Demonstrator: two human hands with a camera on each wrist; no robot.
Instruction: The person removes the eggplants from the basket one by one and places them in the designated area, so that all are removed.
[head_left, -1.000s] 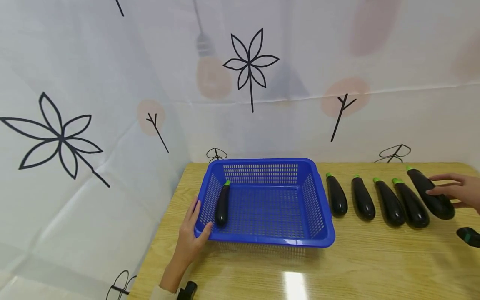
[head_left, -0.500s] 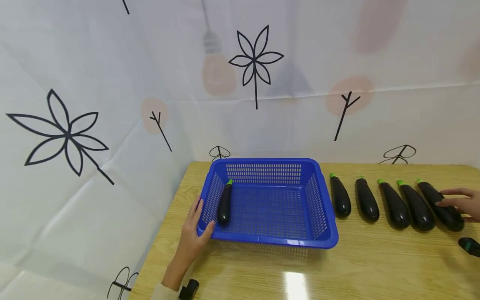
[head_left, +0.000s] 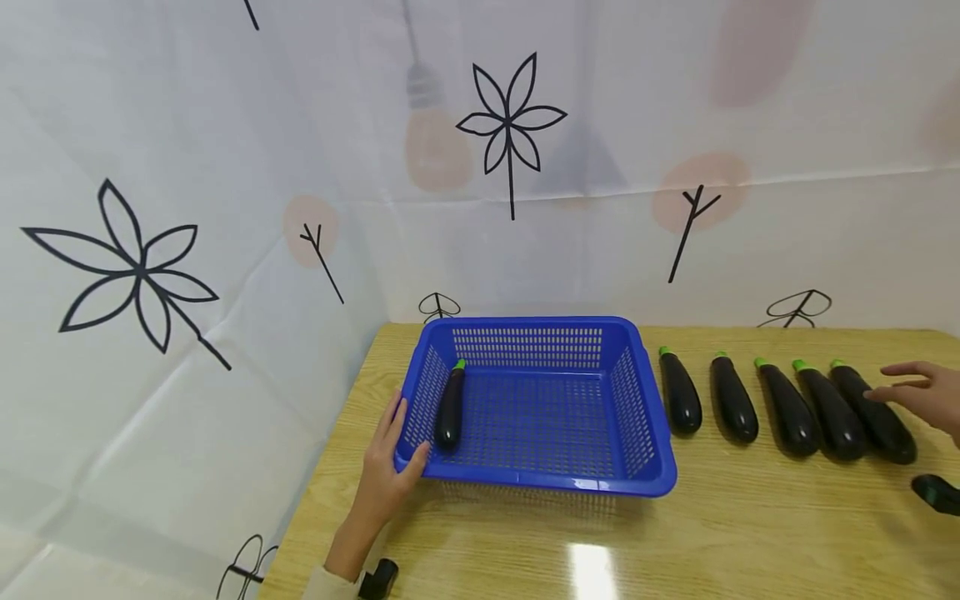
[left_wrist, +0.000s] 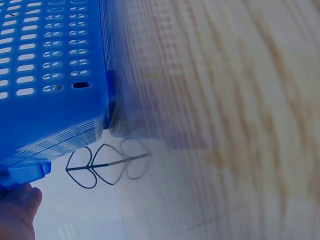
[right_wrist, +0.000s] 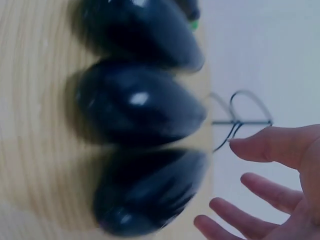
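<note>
My left hand [head_left: 384, 473] holds the near left corner of a blue plastic basket [head_left: 525, 478], fingers on the left rim and thumb over the front rim. In the left wrist view, the fingertips [left_wrist: 31, 197] show below the basket's rim. One dark eggplant [head_left: 450, 408] with a green stem end lies inside, along the left wall. My right hand [head_left: 926, 395] hovers at the right with spread fingers, holding nothing. It is nearest to the rightmost eggplant [head_left: 885, 425]. In the right wrist view, the thumb and fingers stand apart from that eggplant [right_wrist: 150, 195].
Several more eggplants, such as the leftmost one [head_left: 681, 396], lie side by side on the wooden table [head_left: 720, 533], right of the basket. A white patterned cloth [head_left: 600, 250] hangs behind the table and along its left side.
The rightmost eggplant, held at first, has come down beside the others. My right hand has let go of it and lifted slightly. The left hand stays on the basket.
</note>
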